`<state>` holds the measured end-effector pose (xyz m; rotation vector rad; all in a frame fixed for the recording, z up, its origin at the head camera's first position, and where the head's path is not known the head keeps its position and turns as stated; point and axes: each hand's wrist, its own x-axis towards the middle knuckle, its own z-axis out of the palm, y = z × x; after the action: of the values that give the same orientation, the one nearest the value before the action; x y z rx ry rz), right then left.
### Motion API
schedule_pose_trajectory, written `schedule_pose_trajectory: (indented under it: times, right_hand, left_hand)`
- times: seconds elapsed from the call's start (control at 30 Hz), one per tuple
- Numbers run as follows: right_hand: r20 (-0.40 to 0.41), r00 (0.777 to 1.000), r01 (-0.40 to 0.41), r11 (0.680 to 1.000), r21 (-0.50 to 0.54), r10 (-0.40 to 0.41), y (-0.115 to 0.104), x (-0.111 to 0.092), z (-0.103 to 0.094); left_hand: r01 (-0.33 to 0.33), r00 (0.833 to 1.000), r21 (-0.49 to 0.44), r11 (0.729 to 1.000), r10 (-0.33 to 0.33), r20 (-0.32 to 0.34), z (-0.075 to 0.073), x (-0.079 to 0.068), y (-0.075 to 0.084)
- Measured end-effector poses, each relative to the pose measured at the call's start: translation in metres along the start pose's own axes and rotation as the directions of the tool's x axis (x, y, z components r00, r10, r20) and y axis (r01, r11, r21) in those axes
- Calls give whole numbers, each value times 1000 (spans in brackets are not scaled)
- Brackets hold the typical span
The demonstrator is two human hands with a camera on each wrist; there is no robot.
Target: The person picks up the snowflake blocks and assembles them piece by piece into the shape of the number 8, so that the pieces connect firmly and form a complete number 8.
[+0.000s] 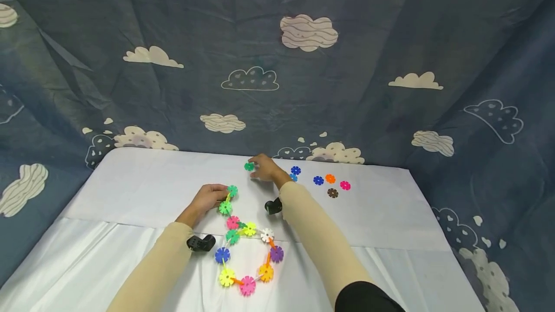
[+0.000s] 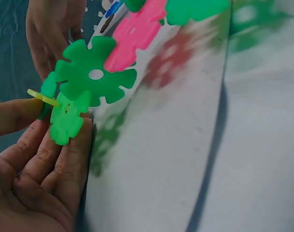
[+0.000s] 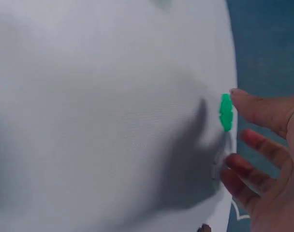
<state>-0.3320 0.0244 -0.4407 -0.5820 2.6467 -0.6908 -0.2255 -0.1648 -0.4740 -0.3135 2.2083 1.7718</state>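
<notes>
My left hand (image 1: 209,198) pinches the upper end of a chain of notched plastic snowflake discs, with the thumb on a yellow disc (image 2: 44,98) and fingers behind a light green disc (image 2: 68,118). Below this end, more green discs and a pink disc (image 1: 232,222) lead down to a ring of linked discs, including a blue disc (image 1: 222,254) and a purple disc (image 1: 276,254). Near the table's back edge, my right hand (image 1: 265,168) reaches over a loose green disc (image 3: 226,112). Its thumb tip is close beside that disc, fingers spread; contact is unclear.
Right of my right hand lie several loose discs, among them an orange disc (image 1: 330,178), a brown disc (image 1: 332,193) and a pink loose disc (image 1: 345,185). A white cloth covers the table (image 1: 390,211). Behind it hangs a dark curtain (image 1: 347,110) with clouds.
</notes>
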Motion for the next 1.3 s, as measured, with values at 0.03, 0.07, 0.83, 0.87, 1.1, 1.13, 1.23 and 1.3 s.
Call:
schedule_pose_trajectory:
  times: [0.03,0.07,0.83,0.87,1.1,1.13,1.23,1.3]
  right_hand:
    - [8,1000,-4,999,-48,4,-1,4,2]
    - [16,1000,-11,996,-88,13,-2,7,5]
    - [52,993,92,962,258,-109,-1,-22,12]
    - [53,990,107,951,289,-127,-3,-26,13]
    - [1,987,154,955,254,-160,-10,-37,22]
    - [-5,988,149,957,248,-153,-10,-37,23]
    - [-6,991,130,955,265,-134,-10,-37,27]
    - [-3,993,115,954,278,-119,-11,-38,29]
  left_hand:
    - [7,1000,-5,1000,-7,-1,0,0,0]
    - [11,1000,-3,1000,-11,-2,0,0,-1]
    - [43,998,91,995,-38,-52,2,3,3]
    - [41,998,91,995,-36,-53,2,3,3]
    - [34,998,101,994,-29,-52,0,3,5]
    - [34,998,101,994,-29,-49,0,3,5]
    - [34,999,98,995,-30,-41,2,2,5]
    - [37,999,89,995,-34,-38,3,2,5]
